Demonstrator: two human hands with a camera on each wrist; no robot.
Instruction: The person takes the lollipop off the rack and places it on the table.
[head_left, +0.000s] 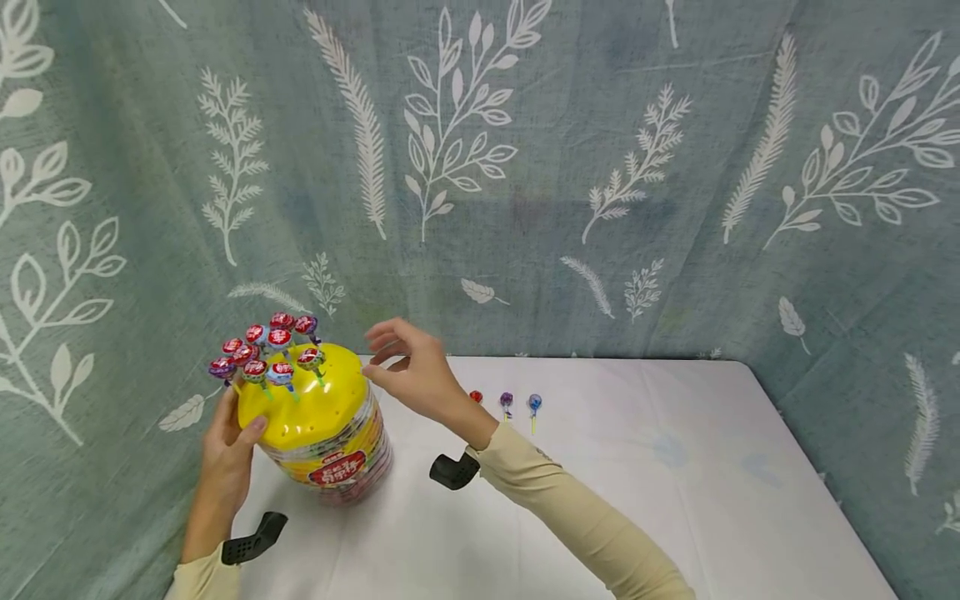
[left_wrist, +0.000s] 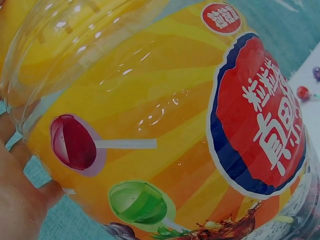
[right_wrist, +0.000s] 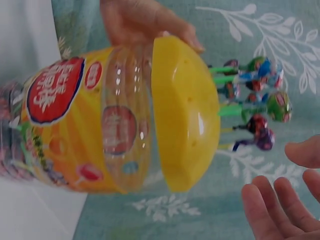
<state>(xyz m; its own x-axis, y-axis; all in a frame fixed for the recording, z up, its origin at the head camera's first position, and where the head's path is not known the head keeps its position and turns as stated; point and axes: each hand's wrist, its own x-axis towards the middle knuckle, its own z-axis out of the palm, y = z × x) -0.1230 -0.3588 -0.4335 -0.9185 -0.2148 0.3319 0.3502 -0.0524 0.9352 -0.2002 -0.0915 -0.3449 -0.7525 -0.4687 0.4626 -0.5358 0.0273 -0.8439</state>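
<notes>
Head view: left hand (head_left: 228, 450) grips glossy round plastic jar (head_left: 330, 450).

This looks like a makeshift recording booth, not a lived-in room. A teal curtain with white leaf prints (head_left: 525, 167) hangs as a backdrop behind and beside the fingers (head_left: 390, 333), closing in a white-covered table (head_left: 675, 483) beneath them.

Backdrop: grey-green fabric curtain (head_left: 525, 167) printed with white leaves and ferns, hung behind and to both sides. Furniture: one table (head_left: 675, 500) under white cloth. Lighting: soft, even.
</notes>
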